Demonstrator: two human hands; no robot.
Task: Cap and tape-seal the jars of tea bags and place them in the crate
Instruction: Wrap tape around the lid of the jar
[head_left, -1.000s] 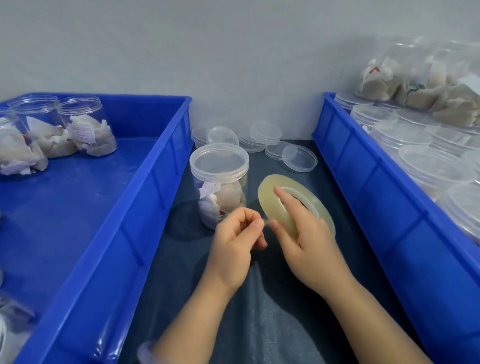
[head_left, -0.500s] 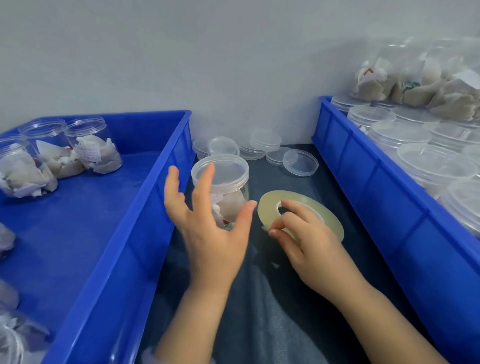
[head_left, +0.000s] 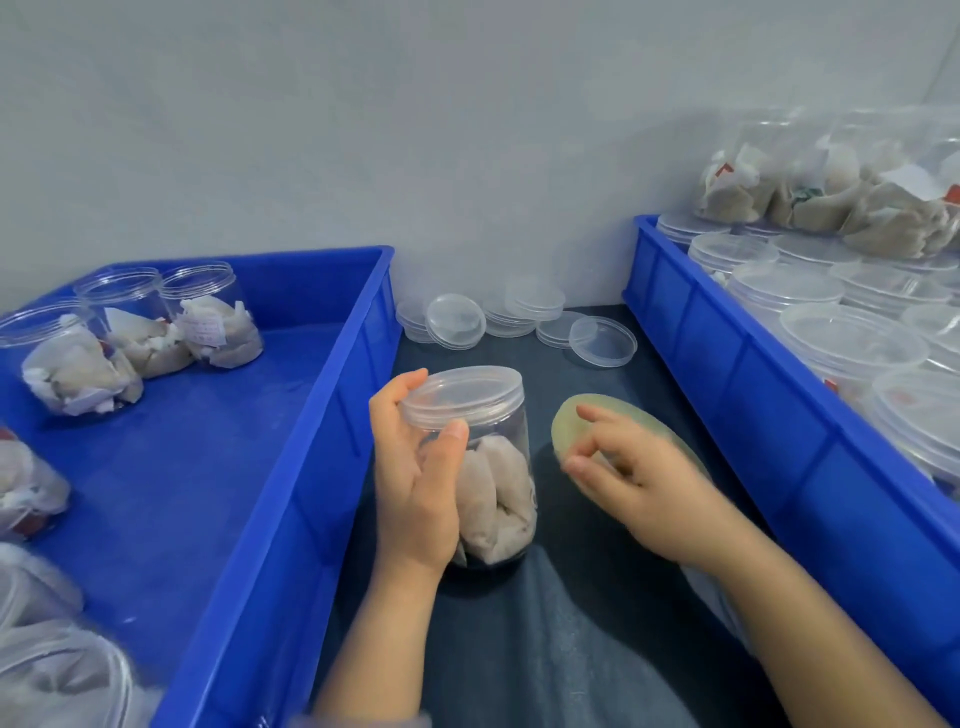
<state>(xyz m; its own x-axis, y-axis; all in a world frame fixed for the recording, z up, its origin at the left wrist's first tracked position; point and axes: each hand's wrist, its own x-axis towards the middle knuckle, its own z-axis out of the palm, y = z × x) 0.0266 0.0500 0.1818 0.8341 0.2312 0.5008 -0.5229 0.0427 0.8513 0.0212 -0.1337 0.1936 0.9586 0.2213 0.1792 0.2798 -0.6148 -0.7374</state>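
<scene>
A clear jar of tea bags (head_left: 501, 483) with a clear lid (head_left: 462, 395) on top stands on the dark cloth between two blue crates. My left hand (head_left: 415, 478) grips the jar from its left side, thumb across the front just under the lid. To the right of the jar, my right hand (head_left: 644, 483) holds the yellowish tape roll (head_left: 569, 421), which tilts behind my fingers. The left blue crate (head_left: 332, 415) holds several jars of tea bags (head_left: 213, 322) at its far and near ends.
Loose clear lids (head_left: 457, 322) lie in a heap against the wall behind the jar. The right blue crate (head_left: 727, 358) is packed with lidded jars (head_left: 852, 343), with more jars of tea bags (head_left: 831, 192) stacked on top.
My left hand let go of the tape end, reached to the jar and now grips it. The right hand with the roll dropped lower beside the jar.
</scene>
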